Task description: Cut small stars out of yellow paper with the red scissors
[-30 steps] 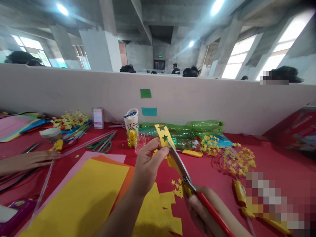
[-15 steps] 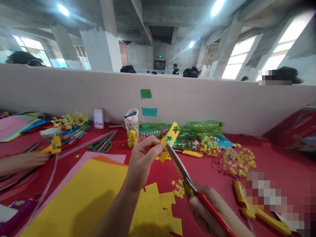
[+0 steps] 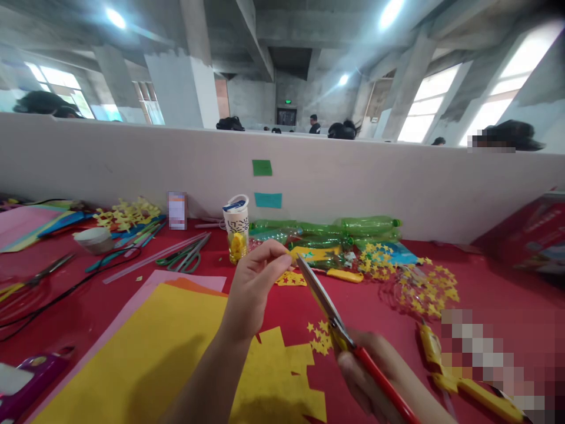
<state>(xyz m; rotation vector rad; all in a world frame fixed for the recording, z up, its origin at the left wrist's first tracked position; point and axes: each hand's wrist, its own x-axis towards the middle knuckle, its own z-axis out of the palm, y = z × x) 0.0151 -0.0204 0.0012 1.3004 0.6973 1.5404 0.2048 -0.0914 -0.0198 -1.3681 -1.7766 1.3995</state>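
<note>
My left hand [image 3: 253, 285] is raised over the table, thumb and forefinger pinched on a yellow paper strip [image 3: 318, 254] with star-shaped cut-outs. The strip lies nearly level to the right of the fingertips, partly behind the scissors. My right hand [image 3: 368, 368] grips red-handled scissors [image 3: 329, 306], whose blades look closed, their tip beside the strip and close to my left fingertips. Below the blades lies a small group of yellow paper stars [image 3: 320, 338]. Notched yellow paper [image 3: 282, 377] is under my hands, and a star-punched yellow scrap [image 3: 291, 279] rests farther back.
Green plastic bottles [image 3: 371, 225] lie along the white partition [image 3: 132, 159], beside a printed cup [image 3: 236, 221]. Star piles [image 3: 426, 288] and a yellow glue gun [image 3: 441, 365] are at right. Yellow sheets [image 3: 154, 347], green-handled scissors [image 3: 188, 254] and a black cable [image 3: 66, 288] are at left.
The yellow strip has swung from upright and slanted to nearly level. Another person's hand and the yellow glue gun it held at left have gone from view. My hands stay nearly in place.
</note>
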